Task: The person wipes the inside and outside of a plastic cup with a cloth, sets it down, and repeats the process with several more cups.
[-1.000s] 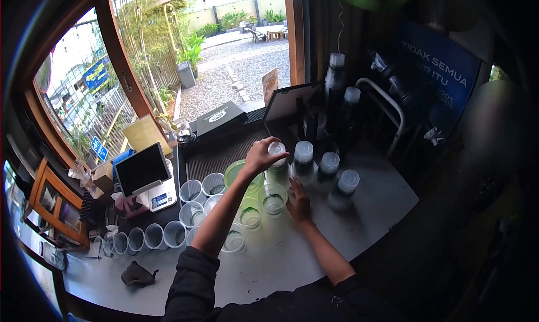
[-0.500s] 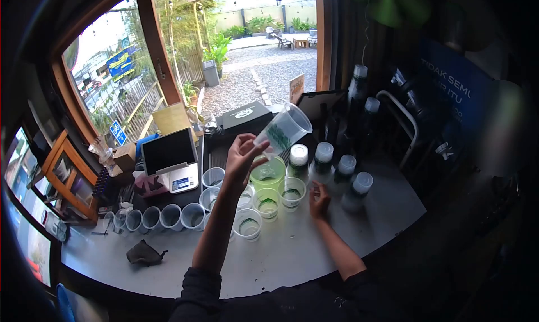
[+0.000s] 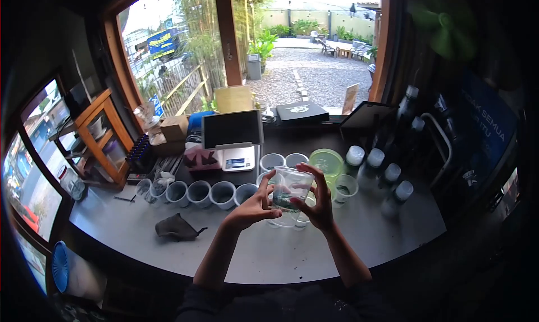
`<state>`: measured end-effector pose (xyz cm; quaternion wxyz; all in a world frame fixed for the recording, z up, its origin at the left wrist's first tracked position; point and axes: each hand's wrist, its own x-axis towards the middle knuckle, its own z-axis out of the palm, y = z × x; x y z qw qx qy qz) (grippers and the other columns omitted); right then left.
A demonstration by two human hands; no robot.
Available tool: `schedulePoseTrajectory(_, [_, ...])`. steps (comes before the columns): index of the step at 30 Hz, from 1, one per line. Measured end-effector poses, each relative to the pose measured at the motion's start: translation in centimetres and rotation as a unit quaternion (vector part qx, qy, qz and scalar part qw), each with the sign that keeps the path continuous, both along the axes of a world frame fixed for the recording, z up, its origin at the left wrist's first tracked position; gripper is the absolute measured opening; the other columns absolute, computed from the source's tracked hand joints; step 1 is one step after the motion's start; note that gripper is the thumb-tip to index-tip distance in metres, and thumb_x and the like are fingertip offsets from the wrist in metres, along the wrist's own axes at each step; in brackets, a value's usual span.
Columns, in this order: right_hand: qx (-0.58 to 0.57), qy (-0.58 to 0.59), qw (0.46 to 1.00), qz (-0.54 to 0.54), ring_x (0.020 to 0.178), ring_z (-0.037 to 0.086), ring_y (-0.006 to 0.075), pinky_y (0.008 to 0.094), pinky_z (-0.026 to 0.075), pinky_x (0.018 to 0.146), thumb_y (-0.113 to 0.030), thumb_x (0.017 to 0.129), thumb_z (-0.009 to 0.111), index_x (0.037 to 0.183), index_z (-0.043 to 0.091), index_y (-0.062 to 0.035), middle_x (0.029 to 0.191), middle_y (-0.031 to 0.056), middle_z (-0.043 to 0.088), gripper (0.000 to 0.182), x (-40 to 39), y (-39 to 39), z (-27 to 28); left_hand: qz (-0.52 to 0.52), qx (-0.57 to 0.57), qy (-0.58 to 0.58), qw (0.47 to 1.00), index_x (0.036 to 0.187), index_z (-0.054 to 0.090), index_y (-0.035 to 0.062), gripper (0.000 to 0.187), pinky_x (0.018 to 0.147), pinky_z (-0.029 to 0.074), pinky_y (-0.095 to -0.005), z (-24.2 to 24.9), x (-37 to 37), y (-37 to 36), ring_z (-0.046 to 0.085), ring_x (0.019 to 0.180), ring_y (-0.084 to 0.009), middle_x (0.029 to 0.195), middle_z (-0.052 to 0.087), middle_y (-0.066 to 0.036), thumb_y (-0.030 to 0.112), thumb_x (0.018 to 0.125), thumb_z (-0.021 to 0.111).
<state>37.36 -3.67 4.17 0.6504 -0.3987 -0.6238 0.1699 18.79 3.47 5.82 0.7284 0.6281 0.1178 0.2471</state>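
Note:
A clear plastic cup with green print is held above the counter between both hands. My left hand grips its left side, fingers and thumb curled around it. On the opposite side my right hand is closed on the same cup, fingers spread along its wall. Behind and below it stand more plastic cups, partly hidden by the hands, including one cup just right of my right hand. A translucent green tub sits behind them.
Several cups line the counter to the left, near a crumpled dark cloth. Bottles with pale caps stand at right. A tablet stand and a black box are by the window.
My left hand has brought the cup down from its raised, tilted position. My right hand has left the counter beside the bottles and joined it on the cup. The view has turned left.

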Motion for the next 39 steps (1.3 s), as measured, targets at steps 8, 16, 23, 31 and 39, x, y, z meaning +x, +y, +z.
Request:
schedulePoseTrajectory(8, [0.088, -0.123, 0.989, 0.002, 0.127, 0.043, 0.036, 0.0446, 0.037, 0.103, -0.014, 0.089, 0.055, 0.141, 0.042, -0.0092, 0.141, 0.0189, 0.04, 0.054, -15.6, 4.2, 1.0, 0.113, -0.032, -0.125, 0.985, 0.144, 0.026, 0.0061, 0.102, 0.084, 0.055, -0.0436, -0.3, -15.9, 2.8, 0.063, 0.103, -0.029, 0.113, 0.057, -0.013, 0.03, 0.065, 0.087])
schedulePoseTrajectory(16, [-0.046, -0.314, 0.937, 0.145, 0.094, 0.059, 0.0249, 0.0368, 0.049, 0.079, -0.013, 0.081, 0.068, 0.106, 0.06, -0.0052, 0.102, 0.0089, 0.06, 0.027, -30.5, 10.0, -9.6, 0.259, -0.047, -0.107, 0.959, 0.144, 0.027, 0.0075, 0.094, 0.087, 0.054, -0.0432, -1.8, -32.2, 5.1, 0.065, 0.097, -0.0334, 0.12, 0.05, -0.017, 0.043, 0.074, 0.078])
schedulePoseTrajectory(23, [-0.106, -0.392, 0.911, 0.073, 0.102, 0.057, 0.029, 0.0375, 0.048, 0.084, -0.015, 0.07, 0.074, 0.108, 0.066, -0.0074, 0.101, 0.0077, 0.062, 0.04, -36.0, 12.5, -16.1, 0.246, -0.065, -0.063, 0.965, 0.14, 0.029, 0.0049, 0.097, 0.09, 0.052, -0.0433, -3.7, -38.0, 5.2, 0.063, 0.1, -0.0335, 0.115, 0.053, -0.017, 0.046, 0.069, 0.081])
schedulePoseTrajectory(31, [-0.383, -0.068, 0.897, 0.21, 0.062, 0.056, 0.0078, 0.0271, 0.045, 0.058, -0.025, 0.084, 0.072, 0.086, 0.071, 0.0025, 0.067, 0.0041, 0.065, 0.027, -32.8, 13.0, -12.4, 0.206, -0.084, -0.048, 0.974, 0.139, 0.03, 0.0025, 0.098, 0.09, 0.052, -0.042, -5.1, -38.4, 5.7, 0.064, 0.101, -0.0327, 0.116, 0.053, -0.018, 0.043, 0.067, 0.083])
schedulePoseTrajectory(39, [-0.383, 0.107, 0.888, 0.23, 0.066, 0.046, 0.0012, 0.0195, 0.037, 0.057, -0.028, 0.093, 0.063, 0.085, 0.065, -0.0017, 0.071, -0.0064, 0.054, 0.028, -27.5, 9.2, -9.6, 0.068, -0.06, -0.062, 0.994, 0.139, 0.028, -0.0018, 0.102, 0.096, 0.048, -0.0436, -5.2, -35.0, 6.2, 0.062, 0.106, -0.0325, 0.119, 0.054, -0.017, 0.042, 0.065, 0.084])
